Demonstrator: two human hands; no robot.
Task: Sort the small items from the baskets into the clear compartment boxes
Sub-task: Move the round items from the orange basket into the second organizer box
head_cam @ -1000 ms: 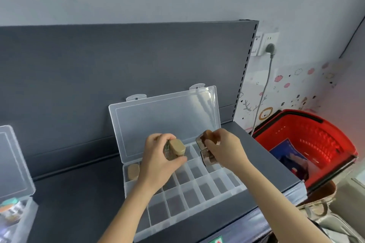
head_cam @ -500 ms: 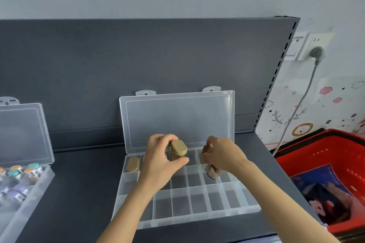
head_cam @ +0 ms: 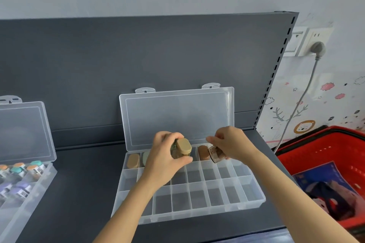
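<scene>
A clear compartment box (head_cam: 254, 201) lies open on the dark shelf, its lid (head_cam: 177, 116) leaning against the back panel. My left hand (head_cam: 164, 162) grips a small jar with a tan cap (head_cam: 182, 149) over the back row. My right hand (head_cam: 231, 142) holds a small brown-labelled jar (head_cam: 216, 156), tilted on its side, above the back row's right part. A tan-capped jar (head_cam: 133, 161) sits in the back left compartment, another brown-capped jar (head_cam: 203, 152) stands further right, and a pale jar (head_cam: 145, 157) is partly hidden by my left hand.
A second clear box (head_cam: 29, 193) at the left holds several small bottles with orange, teal and purple caps. A red basket (head_cam: 325, 148) with a blue packet stands to the right, below the shelf's edge. A wall socket with a plugged cable (head_cam: 296, 112) is at the upper right.
The view has swung left, bringing the left box in. My right hand has set one brown-capped jar in the back row and keeps one jar, now tilted. My left hand still holds its jar.
</scene>
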